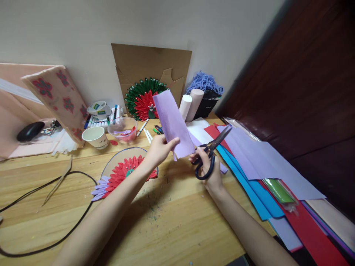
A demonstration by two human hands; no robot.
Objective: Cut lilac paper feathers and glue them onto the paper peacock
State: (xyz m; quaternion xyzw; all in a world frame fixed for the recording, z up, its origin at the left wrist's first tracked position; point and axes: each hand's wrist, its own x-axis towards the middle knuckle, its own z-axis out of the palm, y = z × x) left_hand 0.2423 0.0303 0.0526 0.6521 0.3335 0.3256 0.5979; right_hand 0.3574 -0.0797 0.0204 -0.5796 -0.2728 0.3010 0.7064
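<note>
Head cam: left hand (161,150) has its fingers pinched on a piece of purple paper (175,122), thumb on the front, held up over the surface (166,229), right of the red petals (120,175). Right hand's (210,174) fingers are curled round the handles of the scissors (219,139), further right of the petals. Plastic bowl (112,129) sits behind the petals, coloured sheets (246,151) well off to their right.

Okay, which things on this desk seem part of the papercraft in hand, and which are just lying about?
Likely part of it:
- purple paper, in the left hand
- scissors, in the right hand
- disc with red and lilac petals

Apparently just lying about:
- black mouse
- black cable
- paper cup
</note>
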